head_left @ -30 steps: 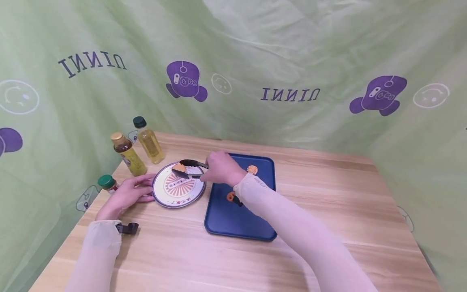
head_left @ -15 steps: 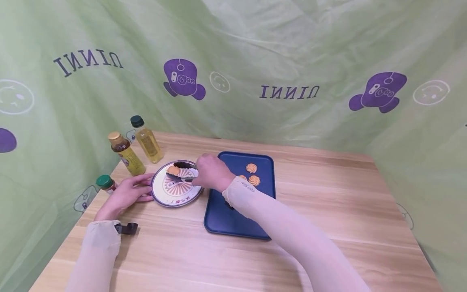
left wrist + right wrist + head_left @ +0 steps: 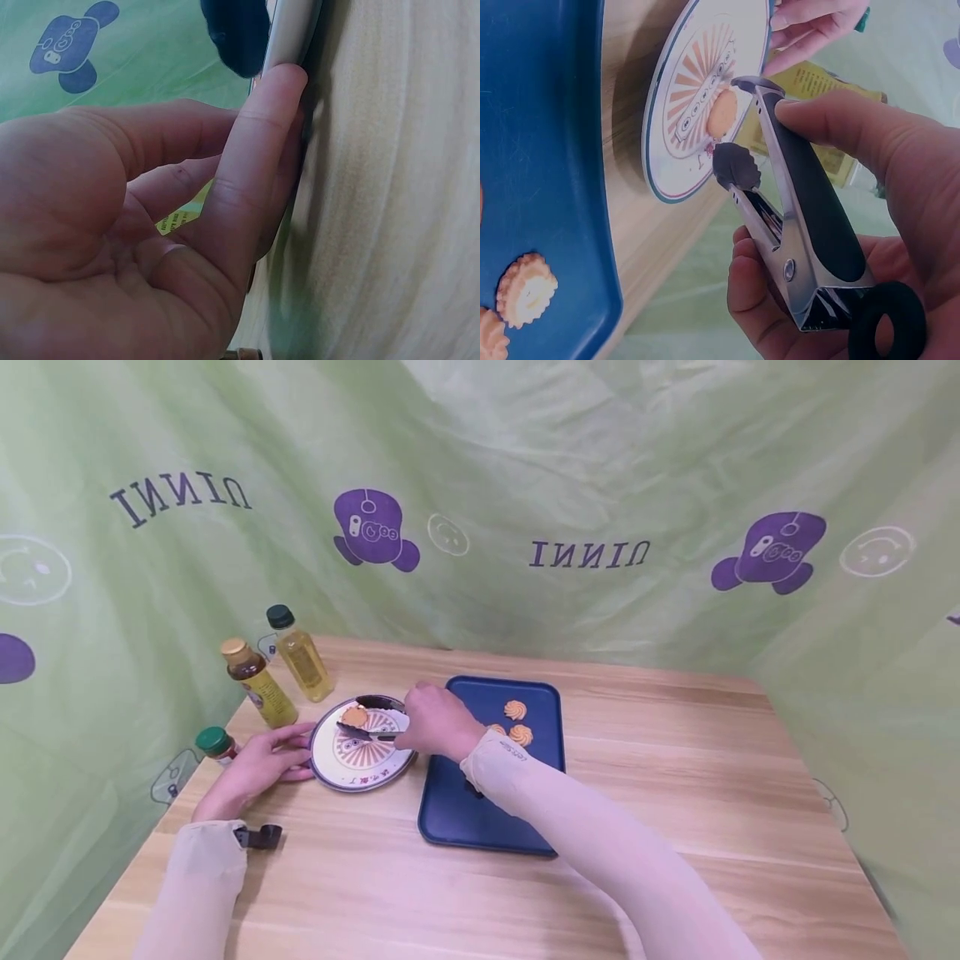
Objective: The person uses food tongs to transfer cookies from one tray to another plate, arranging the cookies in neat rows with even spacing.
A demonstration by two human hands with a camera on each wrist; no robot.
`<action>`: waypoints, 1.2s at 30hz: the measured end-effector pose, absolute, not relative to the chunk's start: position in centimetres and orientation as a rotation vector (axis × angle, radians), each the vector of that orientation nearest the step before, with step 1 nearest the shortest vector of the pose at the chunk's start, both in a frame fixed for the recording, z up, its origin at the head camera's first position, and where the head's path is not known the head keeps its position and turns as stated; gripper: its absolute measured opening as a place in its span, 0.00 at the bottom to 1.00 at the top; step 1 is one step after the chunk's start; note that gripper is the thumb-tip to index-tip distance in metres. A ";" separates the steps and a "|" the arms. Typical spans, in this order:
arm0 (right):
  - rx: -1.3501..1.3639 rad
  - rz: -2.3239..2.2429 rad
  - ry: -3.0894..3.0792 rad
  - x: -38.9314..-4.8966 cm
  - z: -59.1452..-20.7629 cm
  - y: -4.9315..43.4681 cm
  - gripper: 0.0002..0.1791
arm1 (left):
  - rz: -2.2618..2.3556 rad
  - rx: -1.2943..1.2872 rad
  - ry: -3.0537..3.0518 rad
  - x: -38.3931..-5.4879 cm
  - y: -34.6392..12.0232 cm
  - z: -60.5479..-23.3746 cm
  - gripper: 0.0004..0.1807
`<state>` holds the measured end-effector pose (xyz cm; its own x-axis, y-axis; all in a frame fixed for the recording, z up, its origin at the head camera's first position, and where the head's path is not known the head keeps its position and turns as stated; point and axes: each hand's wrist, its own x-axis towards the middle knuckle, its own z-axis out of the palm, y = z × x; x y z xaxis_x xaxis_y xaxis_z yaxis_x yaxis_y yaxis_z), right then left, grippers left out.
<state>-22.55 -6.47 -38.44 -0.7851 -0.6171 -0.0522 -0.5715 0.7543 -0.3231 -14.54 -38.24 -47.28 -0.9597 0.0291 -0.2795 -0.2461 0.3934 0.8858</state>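
Note:
My right hand grips metal tongs with black handle pads and black scalloped tips. The tongs' tips stand apart, one on each side of a round cookie. That cookie lies on the white plate, near its far left part, and a gap shows between it and the tips in the right wrist view. At the plate's left rim rests my left hand, its fingers extended and touching the edge. In the left wrist view a fingertip lies against the plate's side, low over the table.
A blue tray sits right of the plate, with several swirled cookies on it, partly behind my right arm. Left of the plate stand an oil bottle, a yellow-labelled bottle and a green-capped jar. A green curtain hangs behind the table.
My right hand and the tongs have shifted left over the plate. The cookie, earlier between the tongs' tips, now lies on the plate with the tips spread. My left hand stays at the rim.

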 end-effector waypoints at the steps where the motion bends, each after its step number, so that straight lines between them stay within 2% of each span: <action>1: -0.945 -0.453 2.791 -22.6 -38.4 -6.2 0.26 | 1.590 -0.195 2.403 -14.5 -38.2 -47.3 0.36; 6: -0.865 -0.574 2.768 -23.2 -37.9 -4.0 0.26 | 1.580 -0.210 2.404 -14.6 -38.1 -47.3 0.36; 12: -0.673 -0.797 2.644 -24.6 -38.3 0.5 0.12 | 1.588 -0.200 2.382 -14.9 -38.0 -47.2 0.36; 19: -0.603 -0.775 2.758 -25.1 -38.9 6.5 0.33 | 1.562 -0.212 2.389 -15.1 -37.6 -47.2 0.36; 28: -0.487 -0.713 2.792 -24.7 -38.8 13.0 0.35 | 1.595 -0.200 2.362 -14.6 -37.7 -47.4 0.37; 36: -0.549 -0.644 2.865 -23.9 -38.9 15.9 0.34 | 1.609 -0.191 2.353 -14.3 -38.2 -47.5 0.37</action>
